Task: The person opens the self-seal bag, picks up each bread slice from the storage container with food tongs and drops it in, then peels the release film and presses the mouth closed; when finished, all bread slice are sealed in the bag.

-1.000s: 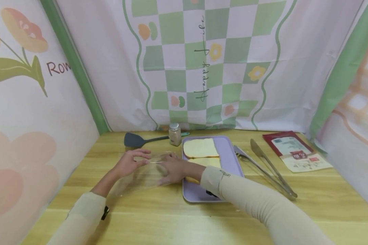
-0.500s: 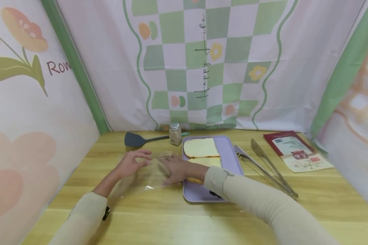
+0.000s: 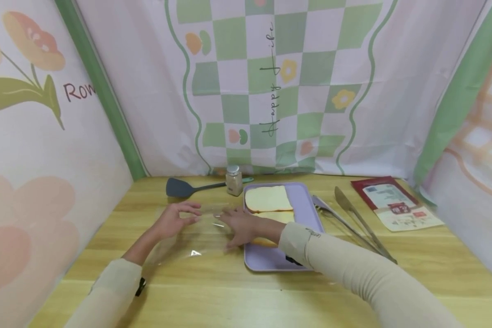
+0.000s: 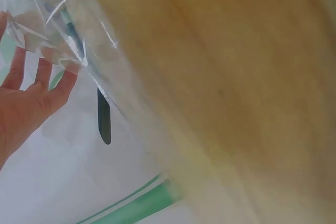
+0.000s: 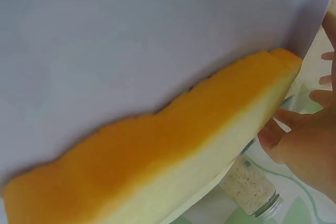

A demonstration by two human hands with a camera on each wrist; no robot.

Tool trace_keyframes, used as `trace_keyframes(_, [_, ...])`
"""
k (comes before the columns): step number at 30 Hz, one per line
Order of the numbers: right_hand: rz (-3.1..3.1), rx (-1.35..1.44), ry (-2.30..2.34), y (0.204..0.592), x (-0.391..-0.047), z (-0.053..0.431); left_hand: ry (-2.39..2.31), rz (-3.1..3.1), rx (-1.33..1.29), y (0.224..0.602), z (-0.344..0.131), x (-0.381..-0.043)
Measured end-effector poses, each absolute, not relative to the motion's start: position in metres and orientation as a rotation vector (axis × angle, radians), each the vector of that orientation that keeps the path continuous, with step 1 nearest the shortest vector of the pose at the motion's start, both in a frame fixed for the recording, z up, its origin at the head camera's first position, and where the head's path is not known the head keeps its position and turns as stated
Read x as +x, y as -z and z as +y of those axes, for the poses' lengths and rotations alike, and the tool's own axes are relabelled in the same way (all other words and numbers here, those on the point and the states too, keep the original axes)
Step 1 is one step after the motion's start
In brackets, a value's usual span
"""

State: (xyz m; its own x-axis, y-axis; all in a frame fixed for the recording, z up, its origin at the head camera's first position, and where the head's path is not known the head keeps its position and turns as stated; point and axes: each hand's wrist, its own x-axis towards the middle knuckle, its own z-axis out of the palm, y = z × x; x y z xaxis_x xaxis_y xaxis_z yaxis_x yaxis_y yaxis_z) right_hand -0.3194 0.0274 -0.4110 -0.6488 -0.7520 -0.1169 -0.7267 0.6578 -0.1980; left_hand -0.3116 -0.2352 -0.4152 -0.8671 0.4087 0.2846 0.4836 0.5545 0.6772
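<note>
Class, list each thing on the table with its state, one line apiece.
Clear plastic, spread out
Tray, right side up
Bread slices, lying on the tray
Jar, upright, lid on
Spatula, lying flat
Metal tongs, lying open
Pouch, lying flat; seal unclear

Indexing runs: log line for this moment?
left hand: at clear plastic; right hand: spread, over tray edge; bread slices: on tray

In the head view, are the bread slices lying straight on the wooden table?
No, the bread slices lie on the purple tray, one behind the other.
</note>
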Motion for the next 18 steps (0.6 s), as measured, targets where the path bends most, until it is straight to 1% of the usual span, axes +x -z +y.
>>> trace_keyframes(18, [2.619, -1.157, 0.178, 0.4112, -0.3152, 0.0251, 1.209, -2.682, -0.806, 0.4185, -0.2353, -0.3118])
